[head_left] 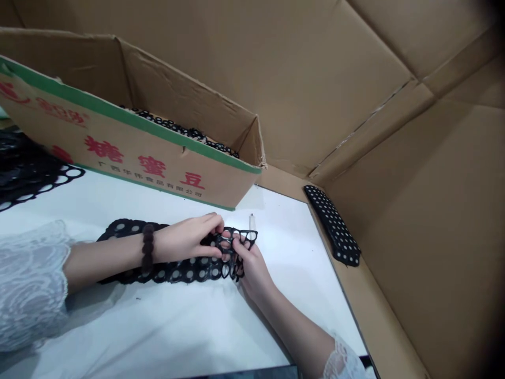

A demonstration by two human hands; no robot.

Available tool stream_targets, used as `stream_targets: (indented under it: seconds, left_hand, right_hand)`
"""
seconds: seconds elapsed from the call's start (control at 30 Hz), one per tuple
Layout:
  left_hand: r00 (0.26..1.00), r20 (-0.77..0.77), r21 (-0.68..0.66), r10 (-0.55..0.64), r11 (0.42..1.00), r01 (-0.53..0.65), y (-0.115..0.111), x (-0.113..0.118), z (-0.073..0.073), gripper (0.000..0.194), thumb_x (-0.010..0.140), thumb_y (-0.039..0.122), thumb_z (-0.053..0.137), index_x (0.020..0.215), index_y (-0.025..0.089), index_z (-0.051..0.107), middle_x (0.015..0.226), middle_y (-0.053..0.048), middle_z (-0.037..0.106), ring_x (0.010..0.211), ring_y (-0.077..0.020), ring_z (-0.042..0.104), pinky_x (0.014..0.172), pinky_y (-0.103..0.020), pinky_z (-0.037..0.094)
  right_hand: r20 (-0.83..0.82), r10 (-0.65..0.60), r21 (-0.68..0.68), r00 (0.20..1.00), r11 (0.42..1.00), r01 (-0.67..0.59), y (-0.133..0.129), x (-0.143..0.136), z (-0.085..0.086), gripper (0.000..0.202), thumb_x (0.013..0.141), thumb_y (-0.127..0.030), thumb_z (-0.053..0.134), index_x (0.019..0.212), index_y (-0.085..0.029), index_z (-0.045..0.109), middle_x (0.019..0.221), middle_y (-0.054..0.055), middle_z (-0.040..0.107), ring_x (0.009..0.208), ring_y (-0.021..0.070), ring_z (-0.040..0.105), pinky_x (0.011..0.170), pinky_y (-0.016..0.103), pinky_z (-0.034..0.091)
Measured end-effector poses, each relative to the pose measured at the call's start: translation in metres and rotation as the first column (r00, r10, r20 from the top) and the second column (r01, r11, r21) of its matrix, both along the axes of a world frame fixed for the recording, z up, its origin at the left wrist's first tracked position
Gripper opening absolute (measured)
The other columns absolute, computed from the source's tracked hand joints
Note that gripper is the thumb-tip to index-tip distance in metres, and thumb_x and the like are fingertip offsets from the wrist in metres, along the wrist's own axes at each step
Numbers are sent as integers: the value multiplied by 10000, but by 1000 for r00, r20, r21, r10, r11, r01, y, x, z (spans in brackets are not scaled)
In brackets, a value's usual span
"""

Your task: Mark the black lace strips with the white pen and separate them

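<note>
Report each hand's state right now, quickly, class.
Left hand: at the black perforated mesh; grip can't be told.
Right hand: closed, holding the mesh's end.

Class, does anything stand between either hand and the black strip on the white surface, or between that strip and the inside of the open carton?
Nothing visible separates the left hand or right hand from the black strip; both touch it. Toward the inside of the carton, its green-edged near wall stands in the way.

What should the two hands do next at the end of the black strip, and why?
Probably the right hand should ease its pinched edge of the black strip gently outward while the left hand steadies the part beside it: the rings between the hands look bunched and raised, while the rest lies flatter on the white table.
</note>
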State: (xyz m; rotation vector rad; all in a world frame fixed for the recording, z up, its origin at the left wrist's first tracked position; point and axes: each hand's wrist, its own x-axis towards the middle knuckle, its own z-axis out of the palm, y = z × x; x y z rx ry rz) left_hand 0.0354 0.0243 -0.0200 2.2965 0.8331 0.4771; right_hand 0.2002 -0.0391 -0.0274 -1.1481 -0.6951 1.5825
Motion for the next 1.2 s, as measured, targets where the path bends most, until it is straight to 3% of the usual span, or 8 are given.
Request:
stream_targets:
  seconds: [0.23, 0.4, 0.6, 0.73, 0.97, 1.2]
  left_hand:
    - [993, 82, -151, -84, 984, 95, 10, -5, -4, 192, 779, 244, 464, 957, 177, 436, 837, -1, 486, 716, -112, 454, 646, -203, 394]
    - [993, 68, -58, -94, 993, 98, 10, -7, -7, 205, 761, 194, 459, 965, 178, 441, 876, -8, 478, 737, -116, 446, 658, -205, 388]
    - [988, 53, 40, -148, 989, 146, 6, -8, -6, 204, 761, 180, 470, 963, 198, 452, 959, -21, 470, 874, -144, 459, 761, -224, 376]
    - [985, 38, 46, -169, 985, 167, 7, -9, -6, 235, 793, 186, 440, 1025, 227, 444, 1006, -16, 463, 920, -140, 465, 813, -218, 360]
    - [982, -47, 134, -185, 973, 190, 6, -8, -1, 137, 782, 200, 448, 917, 200, 467, 942, -19, 472, 845, -150, 468, 755, -224, 353]
    - [967, -115, 198, -227, 949, 247, 2, -7, 3, 123, 753, 146, 446, 864, 193, 472, 819, -16, 498, 782, -172, 453, 741, -264, 331]
  right_hand:
    - [2, 23, -15, 1000, 1000, -23, -2, -2, -2, 221, 710, -262, 609, 904, -155, 608, 765, 27, 652, 629, 103, 584, 545, 195, 445]
    - [82, -14, -41, 997, 999, 17, -5, -6, 1, 208, 720, -251, 590, 901, -149, 601, 738, 32, 656, 565, 97, 579, 454, 179, 392]
    - [3, -29, 2, 1000, 1000, 29, -5, -6, 1, 140, 706, -188, 581, 841, -160, 603, 776, 28, 650, 713, 125, 615, 569, 203, 458]
    - [-6, -25, 7, 1000, 1000, 25, -4, -5, 1, 88, 724, -185, 574, 805, -165, 600, 754, 24, 650, 681, 116, 616, 573, 205, 471]
    - [-34, -32, -3, 999, 999, 32, -2, -3, -3, 104, 691, -189, 599, 788, -154, 580, 865, 50, 654, 673, 132, 615, 541, 226, 488]
    - [-29, -78, -68, 996, 995, 76, -5, -8, 1, 101, 670, -170, 592, 762, -152, 552, 830, 48, 653, 653, 133, 612, 500, 216, 478]
